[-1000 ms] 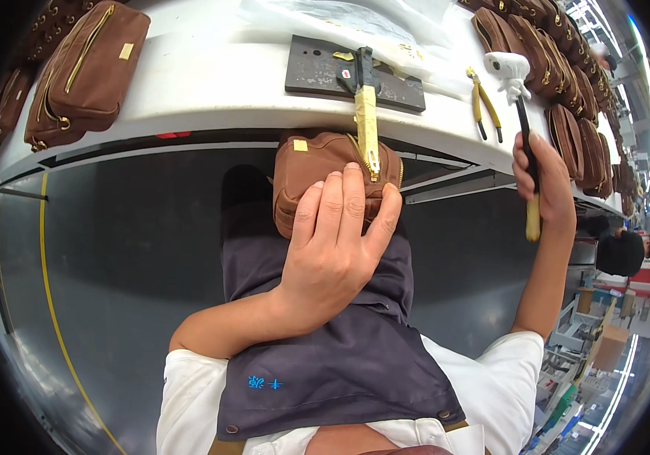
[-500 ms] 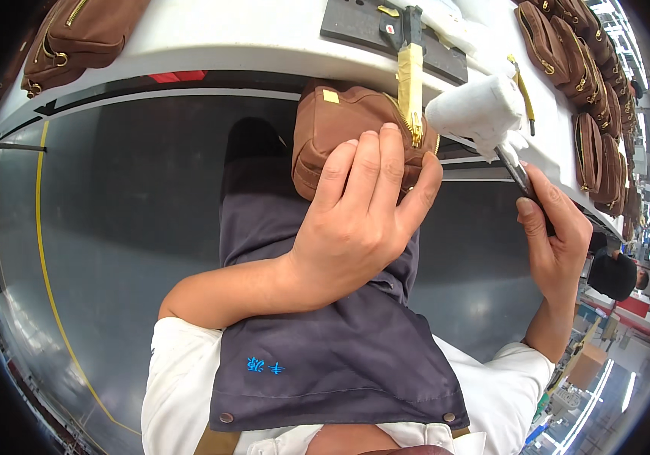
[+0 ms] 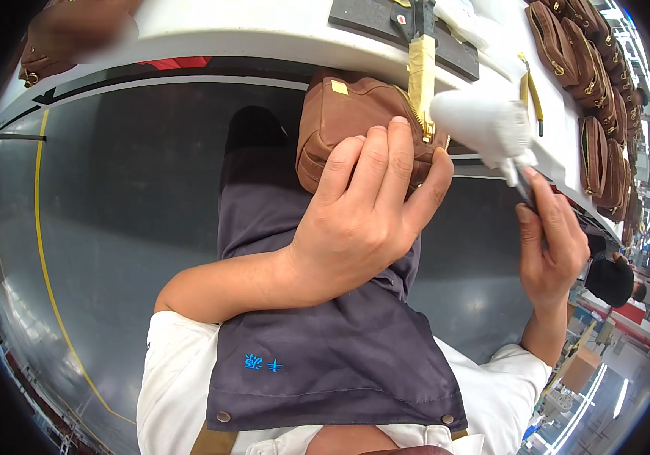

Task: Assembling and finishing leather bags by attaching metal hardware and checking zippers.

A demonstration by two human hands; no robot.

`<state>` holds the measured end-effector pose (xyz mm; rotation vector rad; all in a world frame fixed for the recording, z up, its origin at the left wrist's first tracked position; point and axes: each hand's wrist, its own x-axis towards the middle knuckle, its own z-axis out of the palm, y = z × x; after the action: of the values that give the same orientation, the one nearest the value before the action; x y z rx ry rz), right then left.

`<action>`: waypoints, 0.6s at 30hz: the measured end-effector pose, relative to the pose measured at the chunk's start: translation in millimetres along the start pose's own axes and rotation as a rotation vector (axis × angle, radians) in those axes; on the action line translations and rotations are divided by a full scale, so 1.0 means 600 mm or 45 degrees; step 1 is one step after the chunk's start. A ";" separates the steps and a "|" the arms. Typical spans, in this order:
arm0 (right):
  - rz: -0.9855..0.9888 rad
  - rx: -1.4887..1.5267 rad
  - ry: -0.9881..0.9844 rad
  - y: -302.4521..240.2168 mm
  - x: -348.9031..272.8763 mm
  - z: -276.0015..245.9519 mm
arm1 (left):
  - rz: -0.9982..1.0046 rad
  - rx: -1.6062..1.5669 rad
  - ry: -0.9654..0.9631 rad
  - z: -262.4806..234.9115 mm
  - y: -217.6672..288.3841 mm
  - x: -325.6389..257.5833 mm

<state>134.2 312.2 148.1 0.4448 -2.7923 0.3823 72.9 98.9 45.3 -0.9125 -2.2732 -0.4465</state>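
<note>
My left hand (image 3: 370, 220) is closed over the near right side of a brown zippered bag (image 3: 321, 148), its fingertips close to the gold zipper end (image 3: 428, 130). The bag hangs at the table's front edge, against the tip of a bar wrapped in yellow tape (image 3: 420, 76). In my right hand (image 3: 556, 243) is the dark handle of a mallet (image 3: 480, 125) whose head is wrapped in white material. That head is blurred and appears just right of the bar's tip; I cannot tell whether it touches. My left palm and the bag's underside are hidden.
The bar is fixed to a dark plate (image 3: 374, 17) on the white table (image 3: 249, 42). Yellow-handled pliers (image 3: 533, 98) lie to its right. Several brown bags (image 3: 594, 83) line the right side; more brown leather (image 3: 56, 57) sits far left. Another person (image 3: 611, 280) is at far right.
The mallet head has dropped slightly and turned blurry, staying beside the bar's tip. The whole view has shifted a little; my left hand keeps its place on the bag.
</note>
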 end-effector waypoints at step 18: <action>-0.086 -0.074 0.167 0.010 -0.015 0.003 | -0.003 -0.053 0.055 0.008 -0.005 -0.004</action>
<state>139.8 319.3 142.7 0.4813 -2.6462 0.3033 69.9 98.3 40.1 -0.9120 -2.2340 -0.5112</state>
